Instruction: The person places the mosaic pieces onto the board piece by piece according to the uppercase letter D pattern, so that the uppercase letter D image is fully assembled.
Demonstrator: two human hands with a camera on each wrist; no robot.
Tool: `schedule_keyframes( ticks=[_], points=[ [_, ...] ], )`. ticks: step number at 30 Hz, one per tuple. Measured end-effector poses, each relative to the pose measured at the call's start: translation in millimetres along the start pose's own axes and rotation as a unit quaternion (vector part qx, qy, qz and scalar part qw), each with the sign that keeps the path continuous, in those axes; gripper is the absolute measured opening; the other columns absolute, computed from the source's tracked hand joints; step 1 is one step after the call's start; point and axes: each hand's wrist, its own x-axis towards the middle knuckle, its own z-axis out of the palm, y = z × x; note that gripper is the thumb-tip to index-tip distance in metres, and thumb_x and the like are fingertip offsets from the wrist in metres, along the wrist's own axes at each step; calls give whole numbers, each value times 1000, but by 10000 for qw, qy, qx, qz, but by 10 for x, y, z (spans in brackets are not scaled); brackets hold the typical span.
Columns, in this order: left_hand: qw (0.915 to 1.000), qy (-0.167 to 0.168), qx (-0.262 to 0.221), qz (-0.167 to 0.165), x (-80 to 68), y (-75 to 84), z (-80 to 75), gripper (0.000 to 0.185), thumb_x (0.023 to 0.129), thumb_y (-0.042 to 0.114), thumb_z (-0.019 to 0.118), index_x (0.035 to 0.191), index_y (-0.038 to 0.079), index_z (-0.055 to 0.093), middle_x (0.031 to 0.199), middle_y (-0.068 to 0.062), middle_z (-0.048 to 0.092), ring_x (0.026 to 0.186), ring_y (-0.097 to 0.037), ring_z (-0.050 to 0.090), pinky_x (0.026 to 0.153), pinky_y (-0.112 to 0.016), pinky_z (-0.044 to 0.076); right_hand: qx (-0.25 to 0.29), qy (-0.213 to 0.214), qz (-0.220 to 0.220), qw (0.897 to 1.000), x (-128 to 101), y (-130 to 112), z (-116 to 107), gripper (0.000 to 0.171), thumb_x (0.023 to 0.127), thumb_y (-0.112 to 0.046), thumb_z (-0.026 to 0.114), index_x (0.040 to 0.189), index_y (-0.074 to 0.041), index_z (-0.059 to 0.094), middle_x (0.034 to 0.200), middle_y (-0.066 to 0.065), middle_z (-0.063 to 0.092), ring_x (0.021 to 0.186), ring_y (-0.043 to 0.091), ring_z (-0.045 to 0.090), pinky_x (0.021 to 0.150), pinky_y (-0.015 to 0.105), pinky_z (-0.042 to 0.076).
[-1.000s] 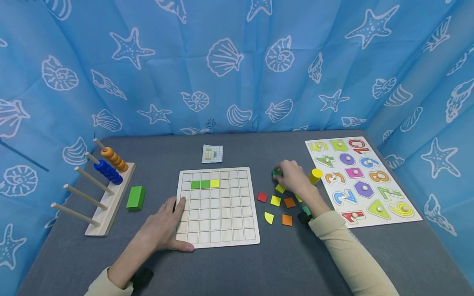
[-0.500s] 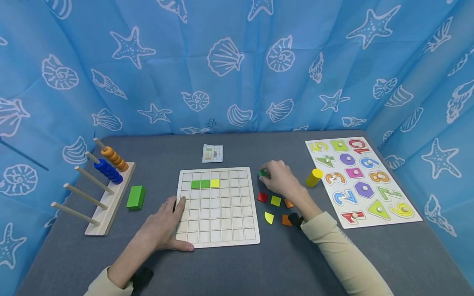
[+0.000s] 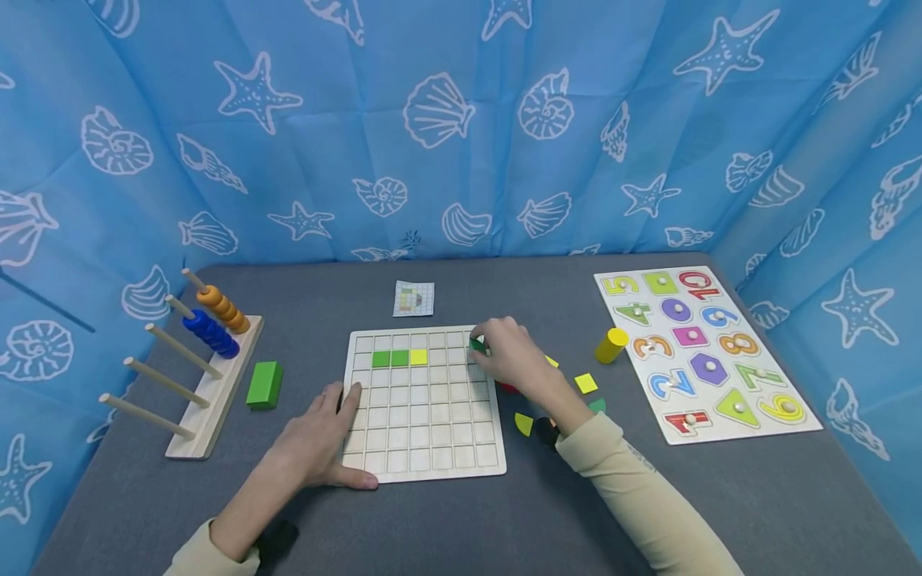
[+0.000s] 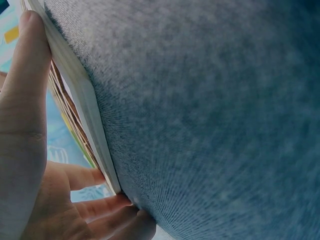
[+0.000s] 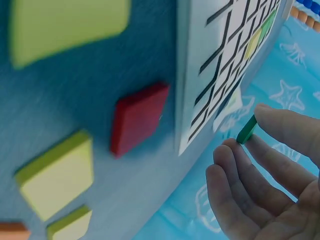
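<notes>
A white wooden grid board (image 3: pixel 430 438) lies flat on the grey table. Two green square tiles (image 3: pixel 390 359) and one yellow square tile (image 3: pixel 418 357) sit side by side in its upper rows. My left hand (image 3: pixel 314 440) rests around the board's near left corner, its thumb along the front edge and the fingers at the left side. Over the board's far right part, my right hand (image 3: pixel 513 356) pinches a small dark green tile (image 5: pixel 246 131) between thumb and fingertips, held on edge in the right wrist view. Part of that tile is hidden by the fingers.
Right of the board lie a red tile (image 5: pixel 139 119), yellow tiles (image 3: pixel 586 383) and a yellow quarter-round (image 3: pixel 523 424). A yellow cylinder (image 3: pixel 611 346) and number puzzle (image 3: pixel 677 320) stand further right. A pattern card (image 3: pixel 414 299), green block (image 3: pixel 264 386) and bead rack (image 3: pixel 216 400) surround the board.
My right hand has carried the green tile leftward from the loose pieces to above the board's far right part. The left hand has stayed at the board's corner.
</notes>
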Motion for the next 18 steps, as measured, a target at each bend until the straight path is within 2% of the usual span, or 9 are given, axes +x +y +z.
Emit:
schedule_keyframes(
  ticks=[3, 8, 13, 18],
  points=[
    [10000, -5, 4, -3, 1, 2, -3, 140, 56, 80, 82, 157, -3, 32, 154, -34, 36, 139, -50, 45, 88, -62, 56, -33, -44, 11, 10000, 33, -77, 53, 23, 92, -8, 74, 111, 3, 76, 97, 17, 76, 59, 14, 59, 53, 22, 44],
    [10000, -5, -3, 0, -2, 2, -11, 140, 56, 80, 83, 157, -3, 33, 154, -34, 36, 140, -50, 45, 88, -62, 56, 1, -168, -36, 9999, 74, -190, 141, 24, 91, -8, 75, 113, 3, 76, 94, 16, 77, 53, 12, 53, 51, 21, 40],
    [10000, -9, -48, 23, -9, -3, -16, 140, 56, 80, 83, 157, -4, 32, 154, -34, 36, 140, -50, 44, 89, -62, 56, -69, -251, -197, 9995, 81, -281, 229, 22, 91, -7, 75, 110, 4, 76, 96, 16, 77, 55, 9, 48, 50, 20, 34],
    [10000, 48, -59, 63, -8, -12, -10, 139, 57, 79, 83, 156, -4, 32, 154, -34, 36, 140, -51, 44, 89, -62, 56, -185, -320, -281, 9989, 94, -341, 311, 19, 90, -8, 76, 105, 4, 77, 101, 16, 78, 59, 10, 50, 53, 21, 36]
  ],
)
